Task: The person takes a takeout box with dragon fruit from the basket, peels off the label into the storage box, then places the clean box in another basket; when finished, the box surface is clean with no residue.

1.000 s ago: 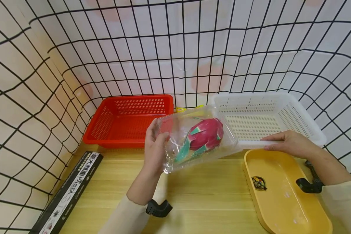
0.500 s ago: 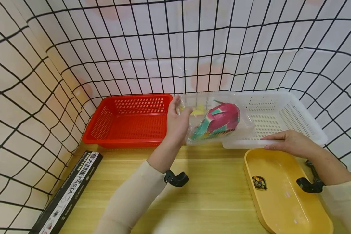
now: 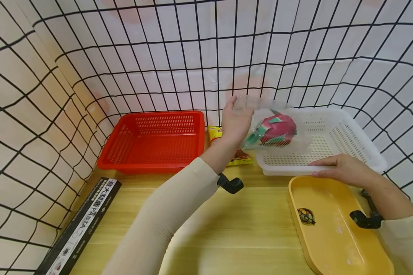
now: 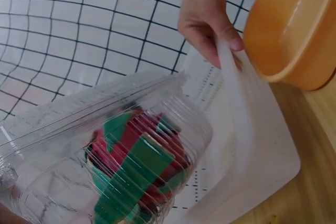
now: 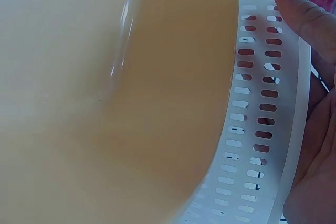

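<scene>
In the head view my left hand (image 3: 237,120) grips one end of a clear plastic box (image 4: 52,182). Inside it lies a dragon fruit (image 3: 278,130), pink-red with green scales. The box hangs tilted over the left part of the white basket (image 3: 358,141), above its floor. My right hand (image 3: 340,168) holds that basket's near rim, with the thumb on the outer wall in the right wrist view and the fingers over the inner side. The left wrist view shows the fruit (image 4: 142,161) through the ribbed plastic; most of the left hand is out of that view.
A red basket (image 3: 158,149) stands at the back left. Between the baskets lies a yellow packet (image 3: 241,157), partly behind the left forearm. A yellow tray (image 3: 334,221) sits at the front right, under the right forearm. A black pasta box (image 3: 79,225) lies left. Black wire mesh surrounds the table.
My left hand has carried the plastic box right and away from me, from over the table to over the white basket. The yellow packet has come into fuller view. My right hand stays on the rim.
</scene>
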{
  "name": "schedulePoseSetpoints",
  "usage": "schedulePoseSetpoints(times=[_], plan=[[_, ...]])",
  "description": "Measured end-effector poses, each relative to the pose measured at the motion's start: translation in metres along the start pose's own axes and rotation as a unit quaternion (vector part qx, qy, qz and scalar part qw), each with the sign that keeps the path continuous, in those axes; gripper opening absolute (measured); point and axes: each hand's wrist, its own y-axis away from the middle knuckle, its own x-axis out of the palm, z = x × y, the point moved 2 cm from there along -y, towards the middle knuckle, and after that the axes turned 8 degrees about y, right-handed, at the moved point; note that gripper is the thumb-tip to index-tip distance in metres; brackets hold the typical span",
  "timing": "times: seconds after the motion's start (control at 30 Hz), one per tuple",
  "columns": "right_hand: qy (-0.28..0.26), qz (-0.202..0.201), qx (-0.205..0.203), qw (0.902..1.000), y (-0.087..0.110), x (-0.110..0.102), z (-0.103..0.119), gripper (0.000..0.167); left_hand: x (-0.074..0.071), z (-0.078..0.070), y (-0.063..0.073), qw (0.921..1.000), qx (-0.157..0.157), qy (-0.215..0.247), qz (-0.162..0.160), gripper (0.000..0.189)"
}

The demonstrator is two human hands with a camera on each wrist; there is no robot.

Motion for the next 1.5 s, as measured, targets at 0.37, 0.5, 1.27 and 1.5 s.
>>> schedulePoseSetpoints(times=[0.37,0.5,1.27,1.5], plan=[[0.005,-0.017,-0.009,0.9998,0.006,0.003,0.000,0.047,0.033,0.011,-0.006,0.9941,-0.003,-0.108,-0.008,0.066],[0.005,-0.018,-0.008,0.9998,0.006,0.002,-0.001,0.047,0.042,0.018,-0.008,0.9906,0.006,-0.137,0.005,0.068],[-0.006,-0.003,0.003,1.0000,0.003,0.003,0.002,0.052,0.041,0.046,0.002,0.9374,0.064,-0.321,0.118,0.065],[0.004,-0.010,-0.002,0.9999,0.003,0.000,0.003,0.050,0.042,0.049,0.003,0.9234,0.087,-0.348,0.136,0.064]])
